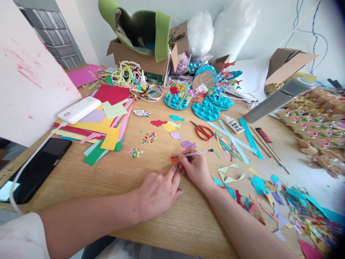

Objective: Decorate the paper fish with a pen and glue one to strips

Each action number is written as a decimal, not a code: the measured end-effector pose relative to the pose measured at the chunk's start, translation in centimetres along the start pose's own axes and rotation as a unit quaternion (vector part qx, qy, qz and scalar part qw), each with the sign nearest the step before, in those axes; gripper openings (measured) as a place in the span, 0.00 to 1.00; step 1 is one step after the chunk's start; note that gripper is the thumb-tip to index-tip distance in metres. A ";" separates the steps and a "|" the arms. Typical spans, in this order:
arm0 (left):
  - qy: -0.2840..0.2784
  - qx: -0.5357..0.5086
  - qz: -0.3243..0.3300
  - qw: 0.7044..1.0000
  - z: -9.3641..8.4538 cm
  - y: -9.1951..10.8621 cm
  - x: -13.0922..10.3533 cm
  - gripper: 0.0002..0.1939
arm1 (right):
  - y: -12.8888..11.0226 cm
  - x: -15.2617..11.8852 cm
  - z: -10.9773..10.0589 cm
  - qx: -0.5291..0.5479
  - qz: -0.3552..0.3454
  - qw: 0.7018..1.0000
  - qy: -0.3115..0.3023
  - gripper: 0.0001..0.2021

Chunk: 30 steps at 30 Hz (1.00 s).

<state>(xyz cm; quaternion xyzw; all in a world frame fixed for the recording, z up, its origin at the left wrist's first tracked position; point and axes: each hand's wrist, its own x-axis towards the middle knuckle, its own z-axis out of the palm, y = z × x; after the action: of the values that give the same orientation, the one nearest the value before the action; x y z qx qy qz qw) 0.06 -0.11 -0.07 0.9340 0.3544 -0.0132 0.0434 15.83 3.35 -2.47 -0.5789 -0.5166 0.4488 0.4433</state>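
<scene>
My right hand [194,167] is closed around a slim pale pencil [201,153], its dark tip touching an orange paper fish [172,158] on the wooden table. Beside it, my left hand [160,190] lies low with its fingers stretched out, the fingertips at the near edge of the fish. My right fingers hide part of that fish. Just beyond lie a purple paper fish [188,144], a lilac one [176,136], a yellow one [169,127], a red one [157,123] and a blue one [176,118].
Red-handled scissors [204,132], a glue bottle [233,124] and a grey flask [277,100] stand or lie to the right, with paper scraps [280,201] nearer. Coloured sheets [113,95], a power bank [79,109] and a phone [40,169] are left. Blue egg-carton pieces [206,111] sit behind.
</scene>
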 end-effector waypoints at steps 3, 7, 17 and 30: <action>-0.008 -0.003 -0.003 1.000 -0.2 0.0 0.0 0.23 | 0.0 0.0 -0.1 -0.003 0.000 1.000 -0.002 0.09; -0.018 -0.002 -0.002 1.000 -0.2 0.0 0.0 0.23 | 0.2 0.1 -0.1 -0.008 -0.002 1.000 0.000 0.08; -0.017 -0.001 0.000 1.000 -0.1 0.1 0.1 0.23 | 0.2 -0.1 -0.1 -0.008 0.001 1.000 0.001 0.09; -0.021 -0.006 0.001 1.000 -0.2 0.0 0.0 0.23 | 0.0 0.0 -0.1 -0.009 0.001 1.000 0.004 0.09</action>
<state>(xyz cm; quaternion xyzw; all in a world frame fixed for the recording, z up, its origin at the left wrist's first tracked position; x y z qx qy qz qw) 0.06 -0.12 0.13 0.9335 0.3528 -0.0306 0.0564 15.90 3.30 -2.49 -0.5851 -0.5188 0.4419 0.4396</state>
